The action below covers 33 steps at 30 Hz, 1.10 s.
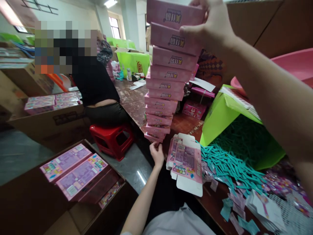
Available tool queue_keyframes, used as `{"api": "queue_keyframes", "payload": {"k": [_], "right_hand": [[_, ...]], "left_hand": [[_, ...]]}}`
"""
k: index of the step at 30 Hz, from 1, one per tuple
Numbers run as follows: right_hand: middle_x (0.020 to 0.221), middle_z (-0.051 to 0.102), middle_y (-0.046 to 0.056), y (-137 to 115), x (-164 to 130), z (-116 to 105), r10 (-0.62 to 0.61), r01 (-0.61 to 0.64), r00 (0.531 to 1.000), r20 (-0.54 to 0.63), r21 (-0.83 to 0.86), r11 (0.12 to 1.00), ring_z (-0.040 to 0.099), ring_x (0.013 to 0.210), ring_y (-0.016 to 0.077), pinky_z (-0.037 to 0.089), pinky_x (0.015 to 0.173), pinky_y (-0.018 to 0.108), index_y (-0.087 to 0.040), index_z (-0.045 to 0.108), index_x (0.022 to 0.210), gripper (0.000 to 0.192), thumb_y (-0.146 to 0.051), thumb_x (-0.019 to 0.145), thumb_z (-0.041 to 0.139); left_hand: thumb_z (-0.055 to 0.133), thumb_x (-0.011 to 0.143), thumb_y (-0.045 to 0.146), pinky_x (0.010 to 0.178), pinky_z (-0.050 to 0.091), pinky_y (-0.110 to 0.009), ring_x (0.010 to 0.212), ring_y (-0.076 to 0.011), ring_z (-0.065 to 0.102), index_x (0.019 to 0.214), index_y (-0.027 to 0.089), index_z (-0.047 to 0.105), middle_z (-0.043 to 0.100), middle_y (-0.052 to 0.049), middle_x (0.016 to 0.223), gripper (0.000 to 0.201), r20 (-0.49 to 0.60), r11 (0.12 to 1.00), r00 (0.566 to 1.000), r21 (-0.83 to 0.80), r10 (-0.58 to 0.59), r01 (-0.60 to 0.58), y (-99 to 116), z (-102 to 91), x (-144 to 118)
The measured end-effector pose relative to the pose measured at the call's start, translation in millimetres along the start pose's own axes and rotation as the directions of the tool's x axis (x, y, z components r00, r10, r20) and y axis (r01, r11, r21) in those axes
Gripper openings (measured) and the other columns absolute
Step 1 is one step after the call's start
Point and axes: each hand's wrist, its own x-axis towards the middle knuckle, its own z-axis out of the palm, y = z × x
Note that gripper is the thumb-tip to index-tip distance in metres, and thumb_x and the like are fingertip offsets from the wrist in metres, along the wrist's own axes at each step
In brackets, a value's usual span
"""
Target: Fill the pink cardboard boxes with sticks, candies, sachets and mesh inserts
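Note:
A tall, slightly leaning stack of pink boxes [168, 75] rises in front of me at the edge of the table. My right hand [216, 24] grips the upper boxes at their right side, the thumb across the front of the second one. Low down, my left hand [156, 155] has its fingers curled at the underside of the bottom box. Flattened pink cartons [185, 156] with white flaps lie on the table just right of my left hand.
A green bin [212, 119] lies tipped with teal sticks [230, 166] spilling out. An open cardboard box [122, 195] at lower left holds pink boxes [81, 176]. A person [95, 81] sits on a red stool [111, 135] at the left. Small packets [227, 209] and white cards [265, 207] lie at front right.

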Motion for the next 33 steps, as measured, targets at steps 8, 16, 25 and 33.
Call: {"api": "queue_keyframes", "payload": {"k": [8,16,25,33], "right_hand": [[0.145,0.029,0.011,49.5,-2.4,-0.2,-0.354,0.368,0.884,-0.305,-0.012,0.930,0.029,0.134,0.0210,0.027,0.110,0.032,-0.008,0.027,0.136,0.090,-0.067,0.074,0.054],[0.152,0.011,0.002,95.0,-149.4,80.5,-0.023,0.078,0.976,-0.216,0.253,0.964,0.009,0.141,0.0238,0.011,0.114,0.052,-0.031,-0.003,0.145,0.087,-0.064,0.082,0.046],[0.148,0.026,0.014,97.4,-188.9,135.0,0.148,-0.104,0.958,-0.247,0.183,0.978,0.032,0.133,0.0243,0.030,0.109,0.043,-0.021,0.000,0.146,0.107,-0.044,0.070,0.072],[0.147,0.030,0.009,102.9,-195.5,141.2,0.114,-0.071,0.942,-0.316,0.146,0.987,0.026,0.136,0.0249,0.024,0.112,0.048,-0.023,0.014,0.145,0.090,-0.040,0.075,0.067]], "left_hand": [[0.027,0.091,0.052,0.092,0.041,-0.033,0.111,-0.0193,0.049,0.120,0.019,0.041,0.048,-0.009,0.119,0.046,-0.358,0.802,0.785,-0.142,0.505,-0.580,163.0,-47.6,118.5],[0.042,0.078,0.069,0.099,0.039,-0.036,0.117,-0.0237,0.051,0.128,0.024,0.044,0.054,-0.009,0.125,0.067,0.061,0.667,0.664,-0.088,0.745,-0.740,253.5,-11.4,182.1],[0.027,0.087,0.062,0.092,0.044,-0.031,0.104,-0.0199,0.059,0.121,0.019,0.054,0.063,-0.010,0.111,0.061,-0.053,0.661,0.661,-0.012,0.748,-0.750,236.3,-8.7,198.1],[0.027,0.089,0.060,0.094,0.042,-0.030,0.102,-0.0185,0.059,0.116,0.018,0.056,0.064,-0.009,0.107,0.058,-0.104,0.676,0.677,-0.045,0.729,-0.735,235.2,-6.3,198.9]]}}
